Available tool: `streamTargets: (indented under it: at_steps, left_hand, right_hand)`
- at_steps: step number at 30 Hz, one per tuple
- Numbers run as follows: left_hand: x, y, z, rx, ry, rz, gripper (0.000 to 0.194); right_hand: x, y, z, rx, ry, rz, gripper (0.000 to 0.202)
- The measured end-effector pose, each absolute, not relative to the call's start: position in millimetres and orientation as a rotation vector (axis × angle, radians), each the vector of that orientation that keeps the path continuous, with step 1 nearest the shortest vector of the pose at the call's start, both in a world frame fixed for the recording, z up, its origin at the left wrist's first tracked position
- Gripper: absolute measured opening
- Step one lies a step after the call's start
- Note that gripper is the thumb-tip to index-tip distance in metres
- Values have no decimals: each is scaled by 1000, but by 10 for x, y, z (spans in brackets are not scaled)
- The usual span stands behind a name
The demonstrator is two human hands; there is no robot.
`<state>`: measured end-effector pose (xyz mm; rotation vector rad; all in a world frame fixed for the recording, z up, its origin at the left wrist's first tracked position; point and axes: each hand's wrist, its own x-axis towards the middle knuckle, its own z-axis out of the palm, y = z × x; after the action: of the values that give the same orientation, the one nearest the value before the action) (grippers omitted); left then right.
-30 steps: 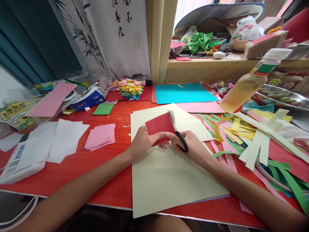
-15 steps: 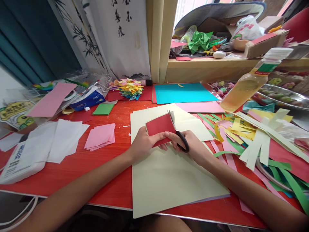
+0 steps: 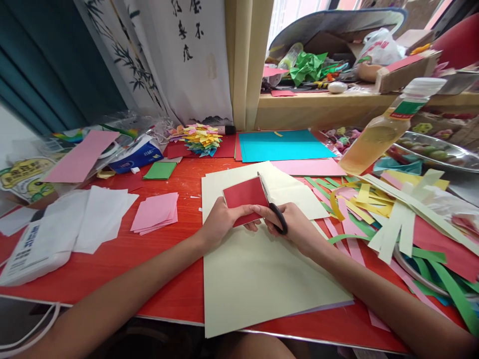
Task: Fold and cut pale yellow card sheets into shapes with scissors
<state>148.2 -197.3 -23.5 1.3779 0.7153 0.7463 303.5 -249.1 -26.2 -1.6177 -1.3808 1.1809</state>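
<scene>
Between thumb and fingers, my left hand (image 3: 220,222) is closed on the lower left of a red paper piece (image 3: 245,193) with a pale edge. My right hand (image 3: 290,222) grips a pair of black-handled scissors (image 3: 279,218); their blades lie along the paper's right edge. The right thumb tip meets the left thumb over the paper's lower part. Both hands are above large cream paper sheets (image 3: 262,284). My fingers beneath the paper are partly hidden.
Pink squares (image 3: 155,212) and a green stack (image 3: 160,170) lie left. Cut paper strips (image 3: 374,214) crowd the right, beside a tilted bottle (image 3: 389,129). Blue sheets (image 3: 288,145) and a folded-paper piece (image 3: 202,139) are at the back. White packaging (image 3: 45,249) rests far left.
The scissor blades have gone from slightly apart to closed together along the red paper's right edge. Both hands keep their grip, and the view has shifted slightly.
</scene>
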Motion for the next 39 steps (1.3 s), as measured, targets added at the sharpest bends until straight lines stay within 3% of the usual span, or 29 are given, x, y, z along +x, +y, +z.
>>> streamTargets:
  at_steps: [16,30,39]
  left_hand:
    - [1465,-1929,-248,1193,717,801,11]
    - [1382,-1579,-285,897,854,1096,10]
    - [1383,-1585,-311,946,856,1162,12]
  right_hand:
    - [3079,-2476,-209,-1481,-1358,1294,53]
    - [3253,-2413,-81,-1278,-949,1910,49]
    - [3312,-2366,-111,-1199,-774,2008,54]
